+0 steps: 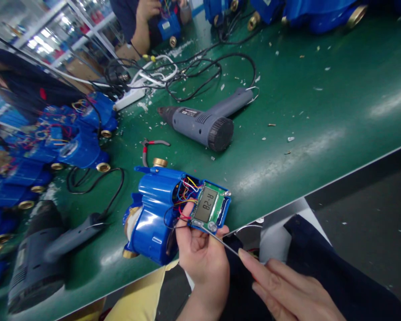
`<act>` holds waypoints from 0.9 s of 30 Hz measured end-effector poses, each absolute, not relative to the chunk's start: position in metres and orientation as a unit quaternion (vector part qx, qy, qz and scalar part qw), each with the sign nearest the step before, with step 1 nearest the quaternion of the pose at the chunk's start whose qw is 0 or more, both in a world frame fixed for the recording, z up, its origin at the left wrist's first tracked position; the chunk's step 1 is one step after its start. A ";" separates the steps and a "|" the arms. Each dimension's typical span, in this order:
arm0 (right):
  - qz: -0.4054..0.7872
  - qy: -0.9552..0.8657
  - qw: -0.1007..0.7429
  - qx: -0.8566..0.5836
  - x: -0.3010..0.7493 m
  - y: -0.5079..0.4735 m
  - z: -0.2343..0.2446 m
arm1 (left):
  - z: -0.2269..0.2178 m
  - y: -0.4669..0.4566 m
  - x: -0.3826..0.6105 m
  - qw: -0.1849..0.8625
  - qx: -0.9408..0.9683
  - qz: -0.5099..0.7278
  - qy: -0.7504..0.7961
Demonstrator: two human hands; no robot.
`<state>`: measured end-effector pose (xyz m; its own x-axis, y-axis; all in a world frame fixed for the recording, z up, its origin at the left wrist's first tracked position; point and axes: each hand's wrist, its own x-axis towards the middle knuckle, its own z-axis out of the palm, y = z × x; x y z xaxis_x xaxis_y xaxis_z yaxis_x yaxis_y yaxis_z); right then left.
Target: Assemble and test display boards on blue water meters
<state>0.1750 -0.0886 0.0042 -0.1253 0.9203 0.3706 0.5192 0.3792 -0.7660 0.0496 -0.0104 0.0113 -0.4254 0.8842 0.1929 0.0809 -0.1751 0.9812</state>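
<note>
My left hand (205, 256) is closed around the edges of a blue-cased display module (207, 204), whose green circuit board and lit digits face up. Coloured wires (188, 187) run from the board into the open compartment of a blue water meter (153, 223) with brass threaded ends, lying on the bench edge. Between the fingers of my right hand (280, 285) is a slim metal tool (225, 244); its handle is hidden, so its exact kind cannot be told. The tool's tip reaches the lower edge of the board, apparently touching it.
A grey heat gun (197, 127) lies beyond the meter, another heat gun (40, 258) at left. Small cutters (145, 151) rest behind the meter. Blue meters (83, 149) line the left side. Cables and a white power strip (130, 97) cross the green bench (304, 111). A co-worker's hand (149, 9) is opposite.
</note>
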 end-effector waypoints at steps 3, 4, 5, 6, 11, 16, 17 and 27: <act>0.207 -0.721 0.423 -0.508 0.175 -0.088 0.004 | 0.013 -0.010 0.051 0.317 0.427 0.634 0.562; 0.199 -0.724 0.418 -0.511 0.174 -0.088 0.003 | 0.013 -0.010 0.051 0.319 0.424 0.634 0.563; 0.194 -0.725 0.413 -0.515 0.173 -0.088 0.001 | 0.013 -0.010 0.051 0.320 0.423 0.634 0.562; 0.190 -0.726 0.411 -0.517 0.172 -0.088 0.000 | 0.013 -0.010 0.051 0.322 0.422 0.634 0.562; 0.200 -0.725 0.417 -0.511 0.168 -0.087 -0.004 | 0.011 -0.010 0.051 0.325 0.413 0.636 0.566; 0.200 -0.716 0.436 -0.507 0.170 -0.088 0.000 | 0.008 -0.009 0.050 0.316 0.405 0.640 0.571; 0.213 -0.712 0.438 -0.506 0.170 -0.088 0.001 | 0.008 -0.009 0.050 0.314 0.406 0.640 0.572; 0.237 -0.718 0.438 -0.486 0.173 -0.088 -0.006 | 0.010 -0.009 0.050 0.312 0.433 0.617 0.579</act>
